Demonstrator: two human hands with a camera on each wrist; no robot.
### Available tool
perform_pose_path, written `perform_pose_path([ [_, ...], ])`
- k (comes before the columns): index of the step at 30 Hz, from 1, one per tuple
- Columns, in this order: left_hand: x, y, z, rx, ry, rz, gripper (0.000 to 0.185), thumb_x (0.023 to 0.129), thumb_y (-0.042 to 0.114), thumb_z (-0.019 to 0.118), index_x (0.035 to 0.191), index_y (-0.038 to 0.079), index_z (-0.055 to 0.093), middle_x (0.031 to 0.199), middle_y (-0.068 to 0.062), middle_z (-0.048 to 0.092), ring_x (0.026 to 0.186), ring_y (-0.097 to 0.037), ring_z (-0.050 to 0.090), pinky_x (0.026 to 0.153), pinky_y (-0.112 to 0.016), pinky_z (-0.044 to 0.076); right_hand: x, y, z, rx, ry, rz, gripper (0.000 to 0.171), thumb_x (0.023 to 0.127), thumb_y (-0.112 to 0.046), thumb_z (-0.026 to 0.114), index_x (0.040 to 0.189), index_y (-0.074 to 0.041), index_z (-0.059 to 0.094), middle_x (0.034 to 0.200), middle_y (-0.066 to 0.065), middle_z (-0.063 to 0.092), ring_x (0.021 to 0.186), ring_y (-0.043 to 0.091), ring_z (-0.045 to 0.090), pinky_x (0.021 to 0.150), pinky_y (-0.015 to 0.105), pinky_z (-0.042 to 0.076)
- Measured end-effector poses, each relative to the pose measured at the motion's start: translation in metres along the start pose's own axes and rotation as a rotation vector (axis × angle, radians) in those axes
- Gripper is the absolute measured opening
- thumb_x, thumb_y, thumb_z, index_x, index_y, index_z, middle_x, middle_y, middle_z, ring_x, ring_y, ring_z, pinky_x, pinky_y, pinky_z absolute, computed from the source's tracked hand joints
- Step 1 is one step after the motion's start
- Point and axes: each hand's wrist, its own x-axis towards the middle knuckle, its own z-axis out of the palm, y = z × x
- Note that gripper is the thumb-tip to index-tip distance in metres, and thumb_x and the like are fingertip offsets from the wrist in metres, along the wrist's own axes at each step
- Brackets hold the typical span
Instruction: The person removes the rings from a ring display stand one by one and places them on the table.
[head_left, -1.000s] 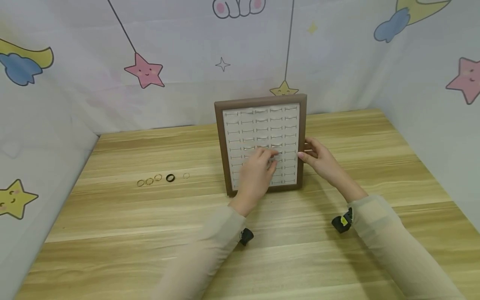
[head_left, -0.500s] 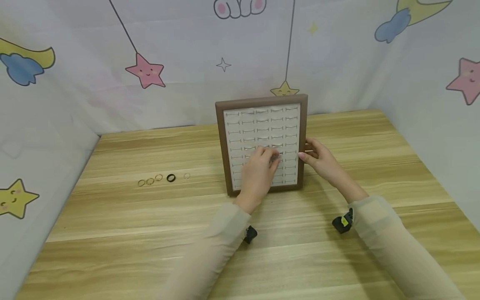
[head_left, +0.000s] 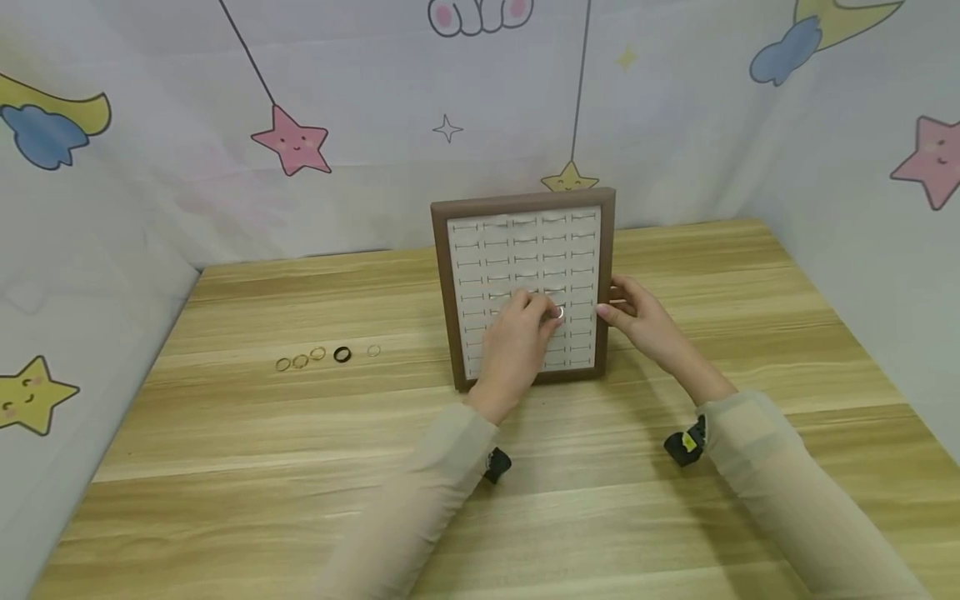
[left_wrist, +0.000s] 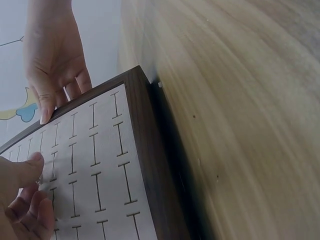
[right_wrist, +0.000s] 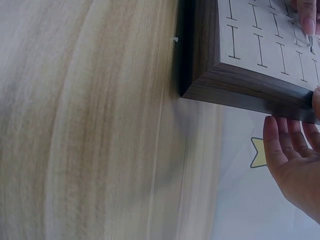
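Note:
A ring display board [head_left: 522,201] with a brown frame and white slotted panel stands tilted back on the table. My left hand [head_left: 516,342] is in front of its middle, pinching a small silver ring [head_left: 559,312] between thumb and index finger at a slot right of centre. In the right wrist view the ring [right_wrist: 310,42] is partly covered by a finger. My right hand [head_left: 637,323] grips the board's right edge, thumb on the front and the other fingers behind it. The left hand hides several slots in the lower middle rows.
On the wooden table [head_left: 300,467], left of the board, lie several gold rings [head_left: 301,361], a black ring [head_left: 342,354] and a thin pale ring [head_left: 373,351] in a loose row. A printed cloth [head_left: 375,192] hangs behind and at the sides.
The silver ring has come into sight at my left fingertips, which have shifted slightly right against the panel. My right hand keeps its hold on the board; the rings on the table stay put.

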Motion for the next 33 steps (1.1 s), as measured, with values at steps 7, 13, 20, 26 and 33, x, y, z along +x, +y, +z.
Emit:
perform_pose_path([
  [7,-0.002,-0.004,-0.003,-0.019,-0.022,0.059,0.012,0.09,0.027,0.063,0.091,0.016,0.066,0.103,0.0,0.061,0.091,-0.015,0.06,0.07,-0.024,0.051,0.001,0.002,0.001,0.001,0.007,-0.015,0.059,0.1,-0.013,0.047,0.147,0.008,0.019,0.143,0.034,0.035,0.135,0.047,0.037,0.109,0.055,0.036],
  [13,-0.005,-0.001,-0.01,-0.064,-0.056,0.038,0.014,0.091,0.028,0.062,0.093,0.014,0.065,0.106,0.0,0.065,0.091,-0.015,0.062,0.07,-0.025,0.052,0.001,0.001,0.002,-0.003,0.006,-0.016,0.057,0.1,-0.014,0.047,0.147,0.007,0.021,0.142,0.032,0.036,0.134,0.045,0.039,0.108,0.054,0.038],
  [20,-0.008,0.0,-0.029,-0.122,-0.025,0.0,0.013,0.091,0.025,0.063,0.097,0.013,0.066,0.105,-0.001,0.069,0.096,-0.016,0.064,0.074,-0.027,0.054,0.001,0.001,0.002,-0.001,0.001,-0.008,0.057,0.1,-0.014,0.047,0.147,0.007,0.021,0.142,0.031,0.037,0.134,0.042,0.041,0.107,0.049,0.041],
  [26,-0.011,-0.006,-0.048,-0.115,0.085,-0.032,0.017,0.09,0.026,0.066,0.101,0.014,0.066,0.107,0.0,0.071,0.093,-0.016,0.065,0.068,-0.029,0.054,0.0,0.0,0.001,0.009,-0.004,0.002,0.059,0.101,-0.014,0.047,0.147,0.007,0.019,0.144,0.031,0.034,0.136,0.043,0.037,0.109,0.053,0.037],
  [33,-0.016,-0.024,-0.074,-0.166,0.164,-0.09,0.026,0.09,0.022,0.065,0.113,0.01,0.063,0.109,-0.004,0.068,0.088,-0.02,0.062,0.063,-0.029,0.049,0.0,0.001,0.001,0.003,-0.002,0.0,0.058,0.101,-0.014,0.047,0.147,0.007,0.02,0.144,0.031,0.034,0.136,0.044,0.037,0.109,0.053,0.037],
])
